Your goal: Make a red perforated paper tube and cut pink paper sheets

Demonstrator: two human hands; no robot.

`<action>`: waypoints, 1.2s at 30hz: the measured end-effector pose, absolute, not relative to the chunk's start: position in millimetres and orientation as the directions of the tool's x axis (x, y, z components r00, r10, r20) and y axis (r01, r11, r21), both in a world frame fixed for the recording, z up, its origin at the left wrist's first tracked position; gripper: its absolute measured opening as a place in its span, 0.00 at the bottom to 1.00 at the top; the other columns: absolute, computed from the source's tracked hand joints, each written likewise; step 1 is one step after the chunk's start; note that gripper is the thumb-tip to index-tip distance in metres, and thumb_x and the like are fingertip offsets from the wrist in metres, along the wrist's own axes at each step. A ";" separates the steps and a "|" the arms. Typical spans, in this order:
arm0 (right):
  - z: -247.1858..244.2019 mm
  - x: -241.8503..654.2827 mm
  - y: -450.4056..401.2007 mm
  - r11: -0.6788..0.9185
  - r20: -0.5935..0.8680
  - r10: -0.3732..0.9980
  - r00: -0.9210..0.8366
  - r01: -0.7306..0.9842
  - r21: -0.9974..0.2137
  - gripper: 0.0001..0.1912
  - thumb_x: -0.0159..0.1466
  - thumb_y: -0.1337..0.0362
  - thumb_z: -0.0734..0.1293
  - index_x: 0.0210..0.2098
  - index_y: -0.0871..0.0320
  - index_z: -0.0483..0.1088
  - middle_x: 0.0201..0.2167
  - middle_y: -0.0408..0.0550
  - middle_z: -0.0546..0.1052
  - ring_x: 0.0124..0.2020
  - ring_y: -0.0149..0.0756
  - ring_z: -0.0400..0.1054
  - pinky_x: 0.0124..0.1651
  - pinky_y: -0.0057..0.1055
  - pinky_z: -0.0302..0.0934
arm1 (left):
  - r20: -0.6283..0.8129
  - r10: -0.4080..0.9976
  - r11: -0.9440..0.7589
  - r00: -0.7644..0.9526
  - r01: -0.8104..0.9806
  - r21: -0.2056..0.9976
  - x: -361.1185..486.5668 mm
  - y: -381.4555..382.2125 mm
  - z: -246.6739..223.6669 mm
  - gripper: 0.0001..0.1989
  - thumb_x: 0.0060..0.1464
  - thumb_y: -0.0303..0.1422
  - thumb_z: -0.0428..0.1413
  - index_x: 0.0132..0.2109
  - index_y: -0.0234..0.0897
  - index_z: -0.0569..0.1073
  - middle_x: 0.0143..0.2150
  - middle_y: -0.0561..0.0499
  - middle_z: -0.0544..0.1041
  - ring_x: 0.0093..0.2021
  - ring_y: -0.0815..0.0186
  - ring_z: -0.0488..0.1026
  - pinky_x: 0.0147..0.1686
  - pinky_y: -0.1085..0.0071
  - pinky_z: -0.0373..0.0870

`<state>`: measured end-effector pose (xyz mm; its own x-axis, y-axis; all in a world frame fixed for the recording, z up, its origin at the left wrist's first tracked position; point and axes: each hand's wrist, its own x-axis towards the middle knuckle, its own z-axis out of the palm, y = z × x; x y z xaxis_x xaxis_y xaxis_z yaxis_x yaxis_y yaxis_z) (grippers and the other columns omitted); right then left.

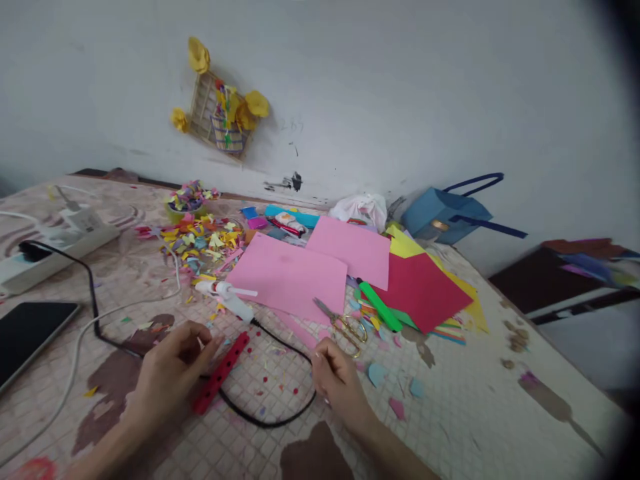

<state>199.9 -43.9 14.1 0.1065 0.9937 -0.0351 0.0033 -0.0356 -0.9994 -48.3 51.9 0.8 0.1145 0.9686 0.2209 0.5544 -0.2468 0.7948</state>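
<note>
A red strip like a narrow tube [221,373], marked with dark round spots, lies slantwise on the table between my hands. Just left of it, my left hand [173,363] has loosely curled fingers, with a gap between thumb and fingers; the thumb tip comes close to the strip. My right hand [337,380] is closed beside the black cable [270,425]; whatever its fingers may hold is hidden. That cable runs to a white glue gun [230,300] beyond the strip. Gold-handled scissors [345,327] lie beyond my right hand.
Pink sheets [285,273], a red sheet [420,287] and a green marker [379,307] lie ahead. Colourful paper scraps [200,243] are heaped at back left. A power strip [60,257] and phone [33,333] are left; a blue bag [443,213] stands at the wall.
</note>
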 end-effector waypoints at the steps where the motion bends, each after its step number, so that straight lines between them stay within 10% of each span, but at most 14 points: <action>1: 13.4 200.1 -43.9 -0.036 -0.032 0.993 0.113 0.034 -0.999 0.20 0.66 0.47 0.59 0.27 0.55 0.60 0.13 0.32 0.54 0.13 0.23 0.45 0.16 0.23 0.40 | 0.230 0.962 -0.273 0.147 0.556 0.785 -48.3 51.8 2.8 0.14 0.53 0.46 0.54 0.33 0.40 0.68 0.19 0.58 0.66 0.19 0.69 0.64 0.20 0.74 0.60; 11: 12.8 201.9 -46.3 0.025 0.067 0.990 0.126 0.311 -0.950 0.12 0.66 0.57 0.61 0.32 0.57 0.69 0.18 0.37 0.62 0.18 0.27 0.55 0.22 0.25 0.50 | 0.229 0.934 -0.348 0.273 0.558 0.753 -53.5 49.8 23.3 0.14 0.59 0.41 0.47 0.42 0.37 0.71 0.30 0.51 0.76 0.29 0.65 0.74 0.29 0.71 0.69; 19: 2.9 203.9 -41.7 0.044 0.089 0.990 0.107 0.358 -0.932 0.10 0.64 0.60 0.63 0.29 0.58 0.69 0.19 0.38 0.63 0.20 0.28 0.56 0.24 0.25 0.49 | 0.245 0.852 -0.519 0.463 0.692 0.502 -41.0 30.9 11.2 0.21 0.57 0.44 0.52 0.52 0.35 0.67 0.48 0.41 0.73 0.48 0.53 0.71 0.49 0.57 0.68; 27: -4.8 209.2 -35.5 0.057 0.109 0.988 0.113 0.387 -0.920 0.13 0.66 0.58 0.61 0.28 0.57 0.68 0.19 0.38 0.62 0.19 0.28 0.56 0.22 0.25 0.50 | 0.187 0.892 -0.451 0.411 0.802 0.391 -36.8 31.7 -5.6 0.14 0.56 0.31 0.49 0.50 0.37 0.68 0.45 0.43 0.75 0.46 0.54 0.72 0.46 0.56 0.68; 36: 2.3 223.7 -25.5 0.089 0.206 0.965 0.163 0.535 -0.840 0.10 0.64 0.61 0.61 0.29 0.57 0.69 0.20 0.40 0.67 0.22 0.31 0.60 0.26 0.26 0.54 | 0.259 0.905 -0.415 0.337 0.829 0.374 -59.3 51.7 0.4 0.18 0.56 0.39 0.48 0.50 0.36 0.69 0.41 0.42 0.77 0.43 0.51 0.74 0.41 0.57 0.69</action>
<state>223.7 -25.5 2.3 0.1630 0.9649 0.2061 0.5346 0.0891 -0.8404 -59.3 51.7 0.4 0.3366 0.9054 0.2588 0.8294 -0.4152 0.3737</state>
